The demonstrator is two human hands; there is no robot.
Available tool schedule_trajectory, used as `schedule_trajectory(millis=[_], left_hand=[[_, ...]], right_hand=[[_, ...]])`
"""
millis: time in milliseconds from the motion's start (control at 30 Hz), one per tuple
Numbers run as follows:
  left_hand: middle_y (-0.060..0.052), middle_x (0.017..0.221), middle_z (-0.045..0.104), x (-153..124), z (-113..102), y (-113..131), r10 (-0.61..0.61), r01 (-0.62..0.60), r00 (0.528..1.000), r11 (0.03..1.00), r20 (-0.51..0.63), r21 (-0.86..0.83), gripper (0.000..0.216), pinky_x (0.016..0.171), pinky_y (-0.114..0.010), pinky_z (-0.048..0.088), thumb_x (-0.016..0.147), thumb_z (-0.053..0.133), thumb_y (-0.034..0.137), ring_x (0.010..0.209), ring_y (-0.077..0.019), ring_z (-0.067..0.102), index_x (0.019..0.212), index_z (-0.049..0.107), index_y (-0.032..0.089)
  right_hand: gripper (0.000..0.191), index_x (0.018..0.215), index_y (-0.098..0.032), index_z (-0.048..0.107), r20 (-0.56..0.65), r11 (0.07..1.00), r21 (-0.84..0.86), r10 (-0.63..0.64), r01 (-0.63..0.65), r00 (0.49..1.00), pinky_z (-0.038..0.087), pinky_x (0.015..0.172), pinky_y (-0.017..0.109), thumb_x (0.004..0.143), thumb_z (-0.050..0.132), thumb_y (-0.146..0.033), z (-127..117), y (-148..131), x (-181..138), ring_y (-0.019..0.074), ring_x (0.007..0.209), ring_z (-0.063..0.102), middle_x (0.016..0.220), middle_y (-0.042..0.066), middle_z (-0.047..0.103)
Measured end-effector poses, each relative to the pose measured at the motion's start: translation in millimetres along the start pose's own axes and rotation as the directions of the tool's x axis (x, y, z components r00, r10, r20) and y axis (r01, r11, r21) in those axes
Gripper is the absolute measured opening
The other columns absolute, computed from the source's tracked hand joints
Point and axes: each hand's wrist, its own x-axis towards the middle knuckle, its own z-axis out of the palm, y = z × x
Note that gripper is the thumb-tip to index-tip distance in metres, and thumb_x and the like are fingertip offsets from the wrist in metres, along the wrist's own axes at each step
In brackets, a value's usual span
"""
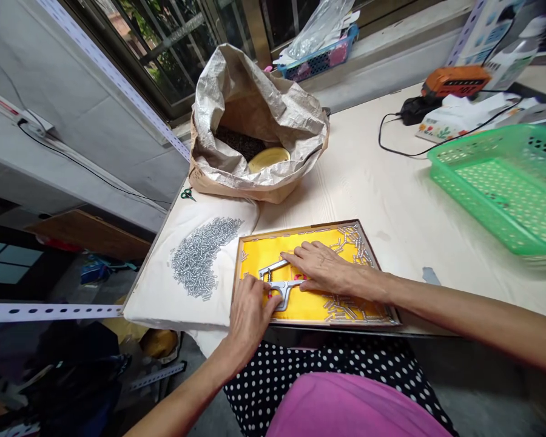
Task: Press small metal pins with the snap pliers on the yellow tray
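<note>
A grey metal hand tool with two hinged-looking arms and a small dark spring between them lies in a shallow tray lined with yellow. My left hand grips the tool's left end, its fingertips and thumb closed around the frame. My right hand reaches in from the right; its fingers press on the upper arm and its thumb is at the lower arm. Small silvery spring-like pieces lie scattered along the tray's right side. Beneath my right palm, a red mark is partly hidden.
Left of the tray, a heap of small metal pieces rests on white cloth, near green-handled scissors. A large open sack holding a yellow bowl stands behind. A green basket and black cable occupy the right.
</note>
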Motion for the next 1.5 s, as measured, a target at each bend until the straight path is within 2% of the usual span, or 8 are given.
schedule_trajectory(millis=[200, 400, 500, 733, 967, 1200, 1367, 1500], left_hand=[[-0.012, 0.140, 0.052, 32.9, 19.5, 3.1, 0.405, -0.417, 0.903, 0.906, 0.139, 0.070, 0.066, 0.106, -0.049, 0.043, 0.082, 0.072, 0.028, 0.125, -0.0306, 0.049, 0.141, 0.042, 0.019], [-0.015, 0.131, 0.056, 42.3, 17.5, 6.5, 0.391, -0.418, 0.906, 0.886, 0.165, 0.199, 0.072, 0.099, -0.047, 0.047, 0.083, 0.072, 0.034, 0.115, -0.0302, 0.051, 0.143, 0.039, 0.013], [-0.013, 0.118, 0.062, 39.1, 15.4, 15.2, 0.347, -0.385, 0.920, 0.887, 0.184, 0.255, 0.052, 0.092, -0.044, 0.050, 0.087, 0.068, 0.033, 0.108, -0.0289, 0.053, 0.131, 0.051, 0.012], [-0.008, 0.096, 0.067, 37.8, 21.3, 17.2, 0.325, -0.364, 0.928, 0.891, 0.180, 0.271, 0.014, 0.086, -0.037, 0.052, 0.095, 0.056, 0.028, 0.096, -0.0235, 0.058, 0.096, 0.064, 0.017], [-0.017, 0.137, 0.054, 27.2, 21.7, 7.2, 0.386, -0.371, 0.923, 0.884, 0.005, 0.283, 0.050, 0.101, -0.049, 0.049, 0.086, 0.069, 0.030, 0.126, -0.0316, 0.052, 0.132, 0.052, 0.017], [-0.012, 0.135, 0.058, -35.0, 30.1, 24.5, 0.541, -0.529, 0.841, 0.818, 0.008, 0.227, 0.025, 0.105, -0.049, 0.047, 0.096, 0.052, 0.028, 0.129, -0.0289, 0.051, 0.118, 0.062, 0.020], [-0.009, 0.093, 0.066, -34.3, 6.8, -2.3, 0.227, -0.199, 0.960, 0.965, -0.166, 0.170, 0.027, 0.083, -0.037, 0.053, 0.098, 0.044, 0.025, 0.092, -0.0224, 0.062, 0.091, 0.070, 0.020], [-0.006, 0.084, 0.067, -13.1, -8.0, -18.4, -0.128, 0.125, 0.991, 0.987, 0.024, 0.104, 0.023, 0.072, -0.029, 0.047, 0.091, 0.058, 0.030, 0.079, -0.0194, 0.064, 0.076, 0.069, 0.018]], right_hand=[[0.069, 0.137, -0.009, 0.043, -0.017, 0.999, -0.005, 0.048, -0.048, 0.999, 0.042, 0.084, 0.040, 0.081, 0.073, -0.038, -3.1, -7.4, -5.1, 0.0277, 0.101, 0.053, 0.115, 0.016, 0.061], [0.047, 0.118, -0.006, 0.056, 0.038, 0.988, -0.123, 0.103, -0.098, 0.994, 0.044, 0.084, 0.041, 0.082, 0.070, -0.034, -6.0, -7.5, -9.1, 0.0298, 0.100, 0.053, 0.111, 0.018, 0.061], [0.020, 0.110, -0.011, 0.059, 0.025, 0.979, -0.164, 0.129, -0.123, 0.991, 0.045, 0.081, 0.039, 0.092, 0.051, -0.015, 1.4, -13.3, -6.5, 0.0266, 0.095, 0.055, 0.105, 0.015, 0.064], [0.020, 0.100, -0.015, 0.061, 0.101, 0.984, -0.079, 0.169, -0.162, 0.980, 0.047, 0.085, 0.035, 0.096, 0.042, -0.010, 14.5, -24.2, -7.6, 0.0228, 0.098, 0.057, 0.107, 0.011, 0.065], [0.049, 0.124, -0.007, 0.056, -0.022, 0.997, -0.006, 0.072, -0.072, 0.997, 0.044, 0.096, 0.040, 0.088, 0.066, -0.038, -2.1, 1.1, -2.4, 0.0296, 0.116, 0.052, 0.126, 0.019, 0.058], [0.022, 0.093, -0.015, 0.065, -0.004, 0.989, 0.103, 0.106, -0.105, 0.994, 0.042, 0.071, 0.032, 0.098, 0.048, -0.028, 2.8, 0.4, -7.1, 0.0201, 0.082, 0.058, 0.094, 0.010, 0.066], [0.024, 0.104, -0.017, 0.057, 0.107, 0.994, 0.084, 0.062, -0.072, 0.992, 0.040, 0.069, 0.034, 0.095, 0.054, -0.039, 20.1, -15.4, -13.3, 0.0224, 0.082, 0.060, 0.099, 0.010, 0.064], [0.021, 0.107, -0.019, 0.055, 0.174, 0.992, 0.039, 0.114, -0.122, 0.978, 0.038, 0.067, 0.032, 0.099, 0.046, -0.036, 24.0, -22.0, -6.7, 0.0220, 0.082, 0.061, 0.102, 0.010, 0.065]])
